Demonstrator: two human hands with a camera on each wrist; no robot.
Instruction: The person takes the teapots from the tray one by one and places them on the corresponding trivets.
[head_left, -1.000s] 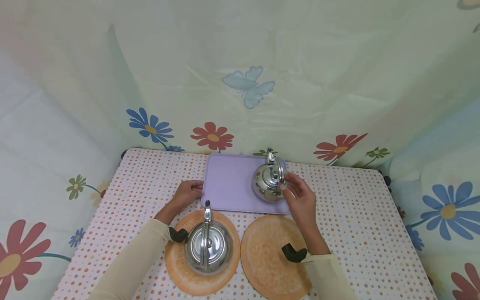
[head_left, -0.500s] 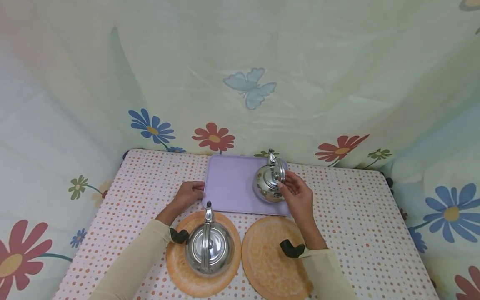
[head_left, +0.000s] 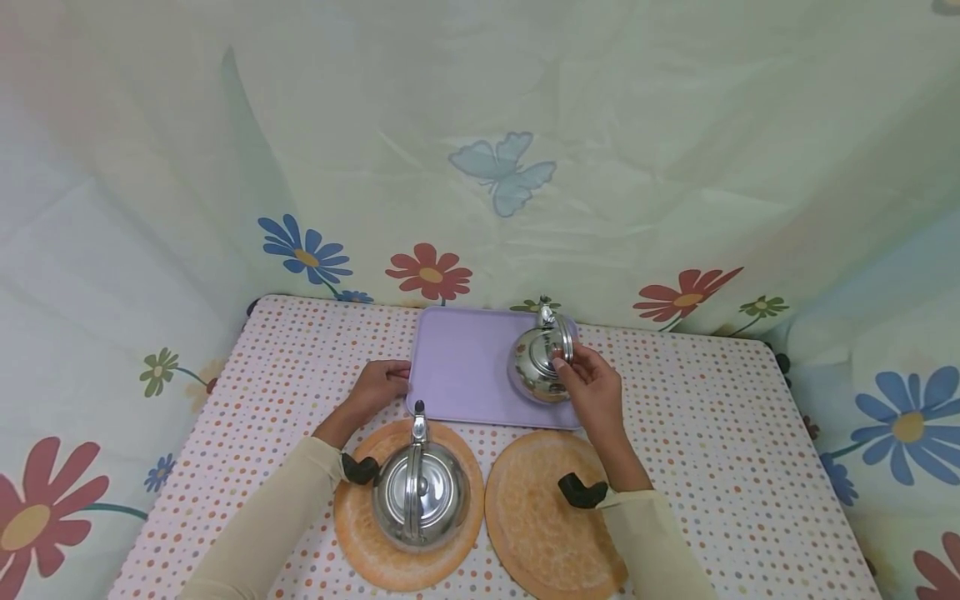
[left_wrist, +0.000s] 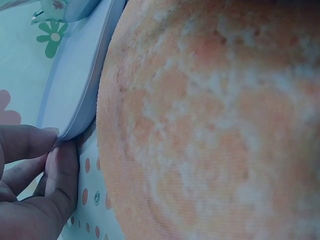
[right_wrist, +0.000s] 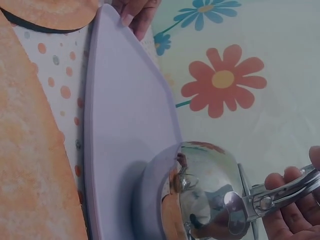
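On the right end of a lilac tray (head_left: 465,367) stands a shiny steel kettle (head_left: 531,379), its spout pointing to the back. My right hand (head_left: 600,396) grips the kettle's raised handle; in the right wrist view several fingers (right_wrist: 292,215) curl round the metal handle (right_wrist: 300,186). At the tray's left edge is my left hand (head_left: 378,387). The left wrist view has its thumb above the tray rim (left_wrist: 87,100) and a finger below, pinching it. Nearer to me, a second steel kettle (head_left: 442,508) sits on the left round mat.
Two round, bread-patterned mats lie side by side in front of the tray: the left mat (head_left: 356,533) and the right mat (head_left: 540,517). A dotted cloth (head_left: 697,433) covers the table. Flower-print curtain (head_left: 360,150) hangs close behind the tray and at both sides.
My right hand has moved a little left, its thumb and fingers coming from beside the kettle's handle to round it. The left hand keeps its place at the tray edge.
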